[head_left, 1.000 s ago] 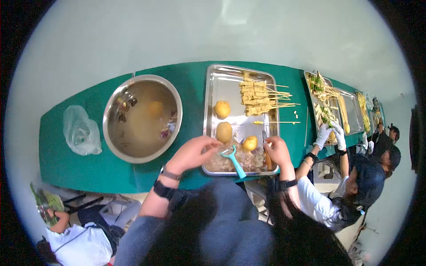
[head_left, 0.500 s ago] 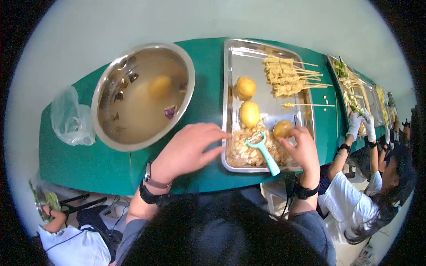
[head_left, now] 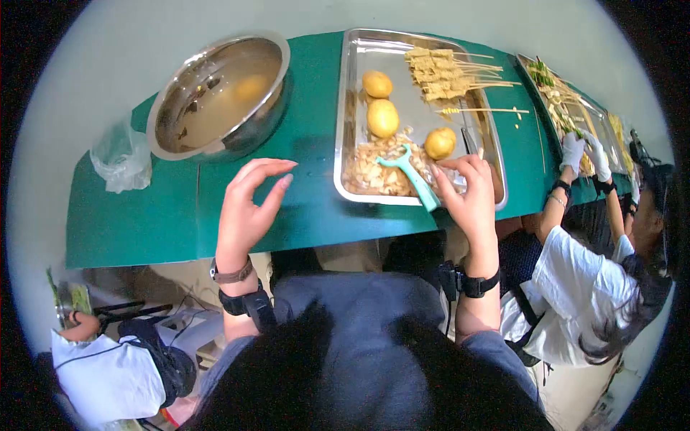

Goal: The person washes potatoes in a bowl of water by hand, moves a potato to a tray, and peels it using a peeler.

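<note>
My left hand (head_left: 248, 205) hovers over the green table's front part, empty, thumb and fingers apart. At the tray's near right corner is my right hand (head_left: 467, 190), fingers curved and spread, with nothing between them. Just beyond its fingertips a yellow potato (head_left: 440, 144) rests in the metal tray (head_left: 339, 151). Two more potatoes, one at the far left (head_left: 377, 84) and another nearer (head_left: 382, 118), lie in a row. A turquoise peeler (head_left: 413, 176) lies on a pile of pale peelings (head_left: 365, 172), its handle across the tray's near rim.
Left of the tray, a metal bowl (head_left: 162, 147) holds cloudy water, a potato (head_left: 251, 87) and dark scraps. Beside it sits a clear plastic bag (head_left: 122, 161). Coated skewers (head_left: 438, 75) fill the tray's far right. A gloved co-worker (head_left: 575, 287) works at another tray on the right.
My right hand has come away from the potato, which stays in the tray. My left hand has drawn back from the tray's left edge. The camera view has shifted.
</note>
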Motion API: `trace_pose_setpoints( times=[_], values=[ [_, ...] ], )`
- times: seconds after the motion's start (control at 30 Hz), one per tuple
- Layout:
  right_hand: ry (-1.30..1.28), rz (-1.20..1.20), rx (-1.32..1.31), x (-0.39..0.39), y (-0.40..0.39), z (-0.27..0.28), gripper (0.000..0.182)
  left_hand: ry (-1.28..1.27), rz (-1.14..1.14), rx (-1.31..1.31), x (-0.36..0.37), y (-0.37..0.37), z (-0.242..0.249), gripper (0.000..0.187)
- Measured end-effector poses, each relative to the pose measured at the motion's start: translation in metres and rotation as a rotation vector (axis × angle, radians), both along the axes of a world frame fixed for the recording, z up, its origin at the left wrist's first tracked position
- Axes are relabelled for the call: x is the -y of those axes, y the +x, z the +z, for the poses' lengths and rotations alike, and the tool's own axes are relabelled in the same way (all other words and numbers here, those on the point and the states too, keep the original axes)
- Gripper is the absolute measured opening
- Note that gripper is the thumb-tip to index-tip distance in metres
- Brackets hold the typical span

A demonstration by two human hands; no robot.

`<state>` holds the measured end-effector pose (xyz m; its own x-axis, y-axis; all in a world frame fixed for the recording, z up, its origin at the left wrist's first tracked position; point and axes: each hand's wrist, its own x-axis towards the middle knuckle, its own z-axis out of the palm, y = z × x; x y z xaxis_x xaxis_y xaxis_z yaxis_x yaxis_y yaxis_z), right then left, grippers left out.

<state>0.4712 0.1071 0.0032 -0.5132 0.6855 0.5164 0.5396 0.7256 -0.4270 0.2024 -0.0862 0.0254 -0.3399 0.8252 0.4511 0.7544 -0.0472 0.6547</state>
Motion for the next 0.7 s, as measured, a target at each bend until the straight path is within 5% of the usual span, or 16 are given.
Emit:
trace_pose_setpoints(
  times=[0.4,0.7],
  values=[
    [0.170,-0.094,-0.190,0.018,0.046,-0.030,0.027,0.081,0.002,-0.119,0.011,0.054,-0.009,0.016],
    [0.182,-0.136,-0.073,0.021,0.036,-0.039,0.029,0.073,-0.099,-0.198,0.007,0.063,-0.004,0.016]
  ],
)
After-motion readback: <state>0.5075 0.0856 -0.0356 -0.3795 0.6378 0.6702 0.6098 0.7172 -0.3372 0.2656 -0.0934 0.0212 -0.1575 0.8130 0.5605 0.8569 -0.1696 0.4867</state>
